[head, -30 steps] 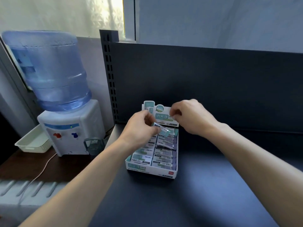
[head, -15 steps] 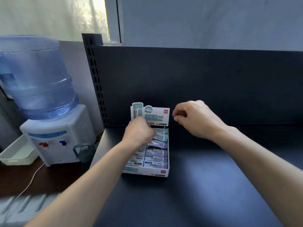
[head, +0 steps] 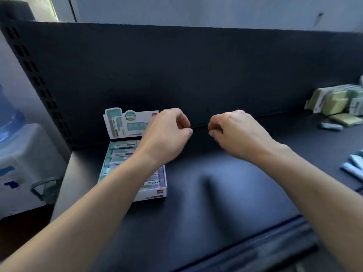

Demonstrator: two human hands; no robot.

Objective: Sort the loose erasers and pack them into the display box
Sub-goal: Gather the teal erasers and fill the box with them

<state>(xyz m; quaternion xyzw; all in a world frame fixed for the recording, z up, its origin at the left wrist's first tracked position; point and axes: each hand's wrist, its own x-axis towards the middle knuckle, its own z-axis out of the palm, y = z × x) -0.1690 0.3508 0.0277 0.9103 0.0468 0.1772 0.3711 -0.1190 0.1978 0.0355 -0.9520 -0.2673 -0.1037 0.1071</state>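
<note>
The white display box [head: 151, 193] stands at the left of the dark shelf, its printed header card [head: 127, 122] upright at the back. Rows of teal and purple wrapped erasers [head: 121, 152] fill it. My left hand [head: 167, 134] hovers over the box's back right corner, fingers curled, with nothing visible in it. To its right my right hand [head: 237, 132] hangs over bare shelf, also curled and apparently empty. Loose blue erasers [head: 351, 167] lie at the far right edge, and one more eraser [head: 331, 126] lies farther back.
Stacks of green packs [head: 334, 103] sit at the back right against the dark back panel [head: 176, 65]. A water dispenser [head: 19, 163] and a small dark cup [head: 47, 188] stand left of the shelf. The shelf surface [head: 216, 193] runs between box and loose erasers.
My left hand has let go of the eraser it held over the box and lifted, now holding nothing. The view has swung right, bringing the loose erasers and green packs into sight.
</note>
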